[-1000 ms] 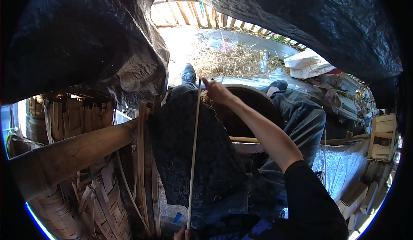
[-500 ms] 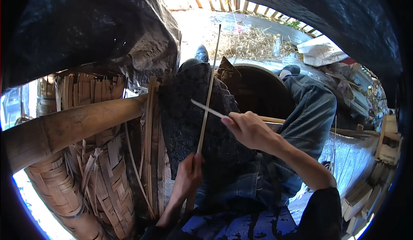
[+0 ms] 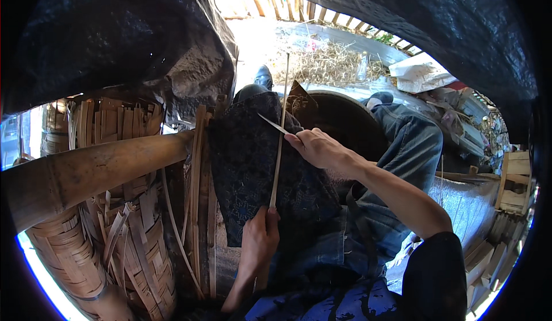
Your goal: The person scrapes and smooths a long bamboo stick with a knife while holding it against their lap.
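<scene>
My left hand (image 3: 260,237) is closed around the near end of a long, thin bamboo strip (image 3: 278,174). The strip points away from me, nearly upright in the picture, above a dark patterned cloth (image 3: 241,154) draped over my left leg. In my right hand (image 3: 323,148) is a knife, its pale narrow blade (image 3: 271,123) pointing to the upper left. The blade meets or crosses the strip around its middle, right by my fingers; whether it cuts into it cannot be made out. My palm hides most of the knife's handle.
A thick bamboo pole (image 3: 109,163) juts in from the left, over woven bamboo baskets (image 3: 69,252). Upright bamboo slats (image 3: 198,206) stand beside my left leg. A dark round container (image 3: 345,120) sits between my legs. Beyond lie straw shavings (image 3: 330,65) and a clear bottle (image 3: 362,67).
My right hand and the knife have moved a little up and left, closer against the strip. The strip stands more upright, and its far tip is lower in the picture.
</scene>
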{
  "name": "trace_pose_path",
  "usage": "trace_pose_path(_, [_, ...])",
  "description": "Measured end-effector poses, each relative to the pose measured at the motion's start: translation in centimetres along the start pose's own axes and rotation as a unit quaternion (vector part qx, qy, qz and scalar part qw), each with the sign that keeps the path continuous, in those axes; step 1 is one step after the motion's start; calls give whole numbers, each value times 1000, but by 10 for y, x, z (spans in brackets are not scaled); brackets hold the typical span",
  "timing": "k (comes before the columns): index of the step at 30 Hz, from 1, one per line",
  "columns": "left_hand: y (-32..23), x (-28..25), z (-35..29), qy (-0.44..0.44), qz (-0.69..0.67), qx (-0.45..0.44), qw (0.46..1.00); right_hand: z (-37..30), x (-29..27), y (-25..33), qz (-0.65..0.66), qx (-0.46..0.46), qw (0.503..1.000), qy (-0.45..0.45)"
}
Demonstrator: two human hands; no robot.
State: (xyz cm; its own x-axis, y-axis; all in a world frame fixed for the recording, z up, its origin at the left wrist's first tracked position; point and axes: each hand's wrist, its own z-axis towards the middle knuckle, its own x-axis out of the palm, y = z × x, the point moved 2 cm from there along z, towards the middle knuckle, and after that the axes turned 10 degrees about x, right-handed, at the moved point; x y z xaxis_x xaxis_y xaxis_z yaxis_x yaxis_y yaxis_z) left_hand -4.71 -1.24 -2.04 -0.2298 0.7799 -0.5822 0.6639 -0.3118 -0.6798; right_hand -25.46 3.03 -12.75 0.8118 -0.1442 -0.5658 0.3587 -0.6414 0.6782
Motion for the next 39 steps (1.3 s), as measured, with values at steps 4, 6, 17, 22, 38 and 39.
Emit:
trace_pose_path(4, [4, 3, -5, 3, -22, -9, 1000, 23, 1, -7, 26, 9, 1000, 1])
trace_pose_path(6, [3, 2, -2, 20, -72, -50, 996, 33, -7, -10, 85, 21, 996, 8])
trace_pose_path(17, [16, 4, -1, 38, -106, -86, 990, -41, 9, -8, 76, -41, 996, -17])
trace_pose_path(22, [20, 1, -6, -4, -91, -78, 993, -34, 23, -5, 49, -57, 997, -29])
trace_pose_path(38, [-11, -20, -48, 19, -143, -151, 978, 34, 15, -17, 69, -52, 996, -15])
trace_pose_path(39, [-13, -21, -50, 24, -160, -175, 971, 38, 16, -19, 82, -59, 995, -18])
